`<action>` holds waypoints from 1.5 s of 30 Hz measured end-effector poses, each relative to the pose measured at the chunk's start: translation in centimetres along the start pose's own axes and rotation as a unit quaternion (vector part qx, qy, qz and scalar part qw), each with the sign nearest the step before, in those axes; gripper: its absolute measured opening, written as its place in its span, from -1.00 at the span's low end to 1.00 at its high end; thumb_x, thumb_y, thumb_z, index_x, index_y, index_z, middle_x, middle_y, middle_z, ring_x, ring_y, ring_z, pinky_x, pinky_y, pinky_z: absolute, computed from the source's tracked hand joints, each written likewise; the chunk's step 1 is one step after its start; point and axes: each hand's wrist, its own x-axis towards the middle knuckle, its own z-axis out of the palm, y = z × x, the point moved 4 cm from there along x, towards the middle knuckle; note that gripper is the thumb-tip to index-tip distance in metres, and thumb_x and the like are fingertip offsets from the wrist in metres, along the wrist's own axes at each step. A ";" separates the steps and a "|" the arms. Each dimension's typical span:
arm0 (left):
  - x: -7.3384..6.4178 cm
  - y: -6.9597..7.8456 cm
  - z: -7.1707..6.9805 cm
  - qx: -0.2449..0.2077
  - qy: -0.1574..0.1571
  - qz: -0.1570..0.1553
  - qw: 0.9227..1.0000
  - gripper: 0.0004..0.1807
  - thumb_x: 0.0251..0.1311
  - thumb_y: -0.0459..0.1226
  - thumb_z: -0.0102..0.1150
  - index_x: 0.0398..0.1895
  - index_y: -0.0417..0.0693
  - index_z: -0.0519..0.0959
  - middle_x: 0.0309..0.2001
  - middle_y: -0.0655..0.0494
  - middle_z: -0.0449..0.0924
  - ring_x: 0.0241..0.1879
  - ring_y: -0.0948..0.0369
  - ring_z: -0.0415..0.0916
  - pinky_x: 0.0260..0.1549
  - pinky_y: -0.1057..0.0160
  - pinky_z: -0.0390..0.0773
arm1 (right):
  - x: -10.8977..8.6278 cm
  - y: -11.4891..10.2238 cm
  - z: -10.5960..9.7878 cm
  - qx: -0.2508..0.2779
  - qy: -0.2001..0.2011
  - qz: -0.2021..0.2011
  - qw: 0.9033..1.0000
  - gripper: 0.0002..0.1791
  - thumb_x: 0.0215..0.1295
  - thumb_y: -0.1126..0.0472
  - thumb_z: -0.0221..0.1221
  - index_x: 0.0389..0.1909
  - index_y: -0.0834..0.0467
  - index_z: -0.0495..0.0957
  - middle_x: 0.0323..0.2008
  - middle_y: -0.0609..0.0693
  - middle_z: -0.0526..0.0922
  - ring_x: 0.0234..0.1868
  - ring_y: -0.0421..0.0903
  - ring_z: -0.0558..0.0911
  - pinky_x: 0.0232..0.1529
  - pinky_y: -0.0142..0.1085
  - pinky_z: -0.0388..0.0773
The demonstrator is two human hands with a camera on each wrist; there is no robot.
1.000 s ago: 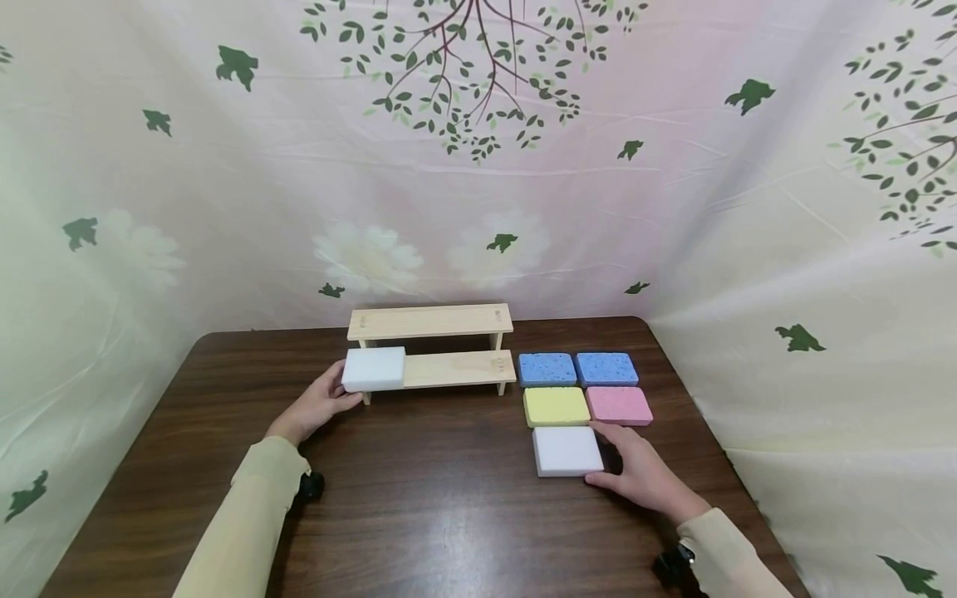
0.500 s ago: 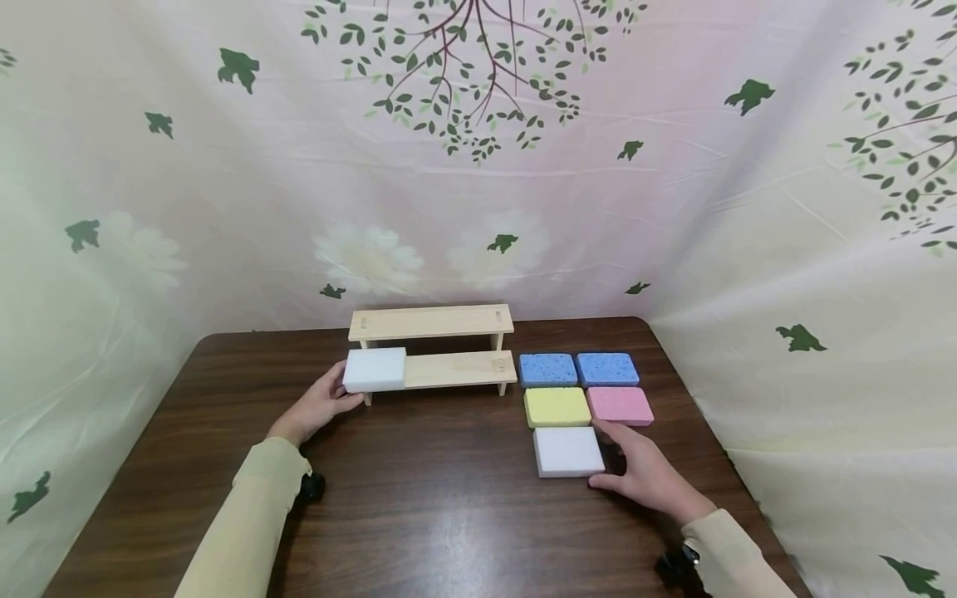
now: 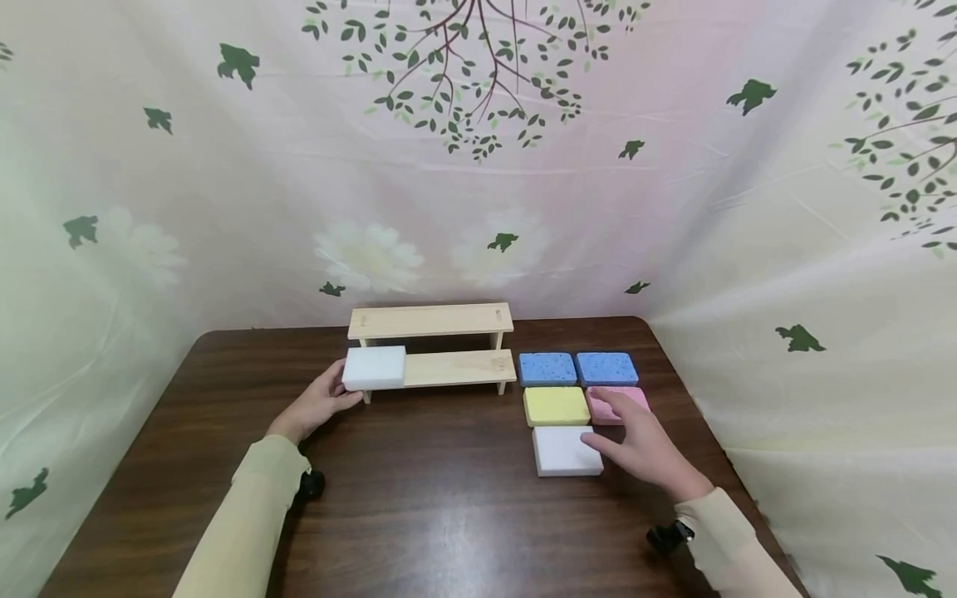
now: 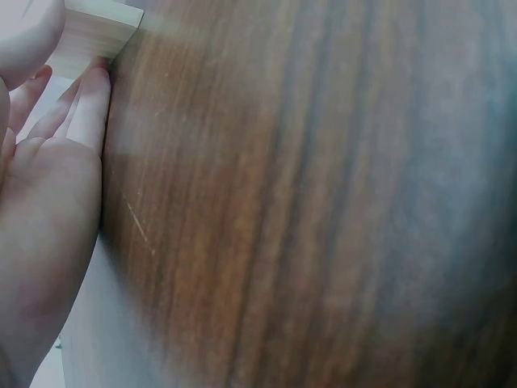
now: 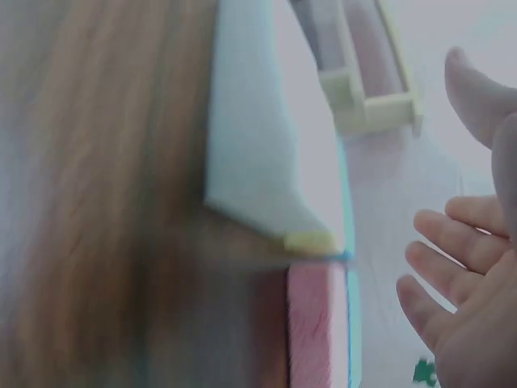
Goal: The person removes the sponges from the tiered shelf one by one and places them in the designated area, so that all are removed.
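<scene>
A white sponge (image 3: 375,368) lies on the left end of the lower step of a pale wooden two-step rack (image 3: 449,370). My left hand (image 3: 316,409) rests against that sponge's left side, its fingers fairly straight in the left wrist view. On the table at right, a second white sponge (image 3: 566,453) lies in front of a yellow sponge (image 3: 557,407) and a pink sponge (image 3: 616,405). My right hand (image 3: 649,448) hovers over the white and pink ones, fingers spread, holding nothing. In the right wrist view the hand (image 5: 472,299) appears raised above the white sponge (image 5: 258,121).
Two blue sponges, one on the left (image 3: 547,370) and one on the right (image 3: 606,369), lie behind the yellow and pink ones. The upper step (image 3: 429,321) stands at the back of the brown wooden table (image 3: 419,507). A printed cloth (image 3: 478,199) hangs behind and beside the table.
My right hand has come off the right side of the front white sponge and risen above it, so its fingers now overlap the pink sponge. The left hand has stayed still.
</scene>
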 end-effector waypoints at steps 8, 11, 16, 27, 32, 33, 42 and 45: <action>-0.5 -0.5 0.2 -0.003 -0.002 -0.009 1.000 0.03 0.38 -0.29 0.38 0.71 -0.10 -0.10 0.64 -0.29 0.01 0.56 -0.21 0.13 0.55 -0.26 0.00 | 2.7 -3.6 1.6 0.025 0.008 -0.026 0.999 -0.16 0.32 -0.03 0.46 0.51 0.18 0.37 0.43 0.14 0.51 0.44 0.17 0.47 0.33 0.23 0.48; -0.5 -0.4 0.2 -0.007 -0.001 -0.009 1.000 0.04 0.37 -0.31 0.37 0.72 -0.10 -0.11 0.65 -0.29 0.00 0.56 -0.21 0.13 0.55 -0.25 0.01 | 3.8 -4.9 2.2 0.037 0.005 -0.029 0.999 -0.16 0.33 -0.04 0.45 0.53 0.14 0.35 0.44 0.10 0.49 0.46 0.15 0.45 0.36 0.23 0.46; -0.2 0.1 0.0 0.002 0.006 -0.001 1.000 0.03 0.38 -0.30 0.37 0.71 -0.10 -0.10 0.64 -0.29 0.02 0.57 -0.21 0.09 0.55 -0.28 -0.02 | 6.1 -7.2 3.0 0.059 -0.010 -0.039 0.997 -0.15 0.36 -0.09 0.42 0.56 0.09 0.33 0.48 0.06 0.45 0.50 0.12 0.40 0.39 0.23 0.42; -0.1 0.3 0.1 0.011 0.005 -0.009 1.000 0.04 0.39 -0.24 0.37 0.72 -0.12 -0.12 0.65 -0.28 0.00 0.60 -0.21 0.05 0.55 -0.25 0.01 | 10.2 -11.8 7.9 0.088 -0.065 -0.080 0.991 -0.13 0.42 -0.17 0.33 0.56 0.21 0.30 0.50 0.08 0.43 0.51 0.07 0.39 0.46 0.09 0.39; -0.3 0.2 -0.1 0.009 0.007 -0.009 1.000 0.02 0.39 -0.26 0.37 0.72 -0.09 -0.10 0.64 -0.26 0.03 0.60 -0.19 0.05 0.57 -0.25 -0.02 | 11.9 -13.2 10.1 0.092 -0.074 -0.079 0.990 -0.11 0.41 -0.20 0.33 0.56 0.22 0.30 0.49 0.07 0.45 0.50 0.06 0.41 0.46 0.05 0.38; -0.3 0.2 -0.1 0.008 0.008 -0.009 1.000 0.02 0.39 -0.27 0.37 0.72 -0.09 -0.09 0.64 -0.25 0.04 0.60 -0.18 0.05 0.57 -0.25 -0.02 | 12.2 -13.4 10.4 0.090 -0.074 -0.078 0.990 -0.11 0.41 -0.21 0.33 0.56 0.22 0.31 0.48 0.07 0.46 0.50 0.06 0.41 0.46 0.04 0.38; -0.3 0.3 -0.2 0.012 0.005 -0.009 1.000 0.01 0.40 -0.25 0.36 0.71 -0.10 -0.09 0.64 -0.26 0.03 0.61 -0.19 0.03 0.57 -0.25 -0.03 | 14.5 -15.0 12.5 0.113 -0.086 -0.066 0.988 -0.14 0.43 -0.16 0.33 0.56 0.20 0.29 0.47 0.06 0.46 0.48 0.02 0.43 0.46 -0.03 0.40; -0.3 0.3 -0.1 0.012 0.004 -0.010 1.000 0.01 0.40 -0.25 0.36 0.71 -0.10 -0.09 0.64 -0.26 0.03 0.61 -0.18 0.02 0.57 -0.24 -0.03 | 15.1 -15.3 13.2 0.110 -0.086 -0.064 0.988 -0.13 0.40 -0.15 0.35 0.57 0.19 0.29 0.48 0.07 0.45 0.49 0.02 0.42 0.48 -0.06 0.38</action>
